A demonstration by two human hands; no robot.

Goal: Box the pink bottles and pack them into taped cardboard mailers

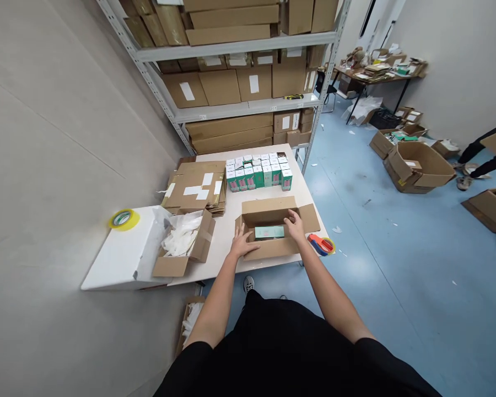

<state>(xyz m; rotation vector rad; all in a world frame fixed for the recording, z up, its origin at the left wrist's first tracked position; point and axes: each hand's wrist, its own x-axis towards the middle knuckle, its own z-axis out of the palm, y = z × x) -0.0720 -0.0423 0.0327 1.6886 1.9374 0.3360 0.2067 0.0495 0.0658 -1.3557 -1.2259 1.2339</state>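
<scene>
1. Your left hand (242,242) lies at the near left corner of the open carton (273,212). The fingers are spread and released, resting on the carton's near wall and pointing toward the teal box (268,232) inside.
2. Your right hand (294,225) reaches into the carton from the right, fingers curled down at the right end of the teal box. I cannot tell whether it is grasping the box or only touching it.
3. The teal box lies flat inside the carton against the near wall, between your two hands.
4. The carton stands at the near edge of the table (227,231), toward the near right corner, with all its flaps folded outward.
5. A red tape dispenser (320,244) lies just beside the carton's right flap, at the table's near right corner.
6. A block of green-and-white cartons (258,171) stands upright in tight rows toward the far edge, well apart from the open carton.
7. A stack of flattened cartons (196,184) lies left of that block, along the left edge.
8. A small carton of white packing material (182,242) sits near the near left corner, touching a white case (124,253).
9. A yellow tape roll (124,219) rests on the far corner of the case.
10. Steel shelving (240,107) loaded with brown cartons stands behind the table's far edge.
11. Another person's legs (479,157) show at the right edge of the view, among open cartons on the blue floor.
</scene>
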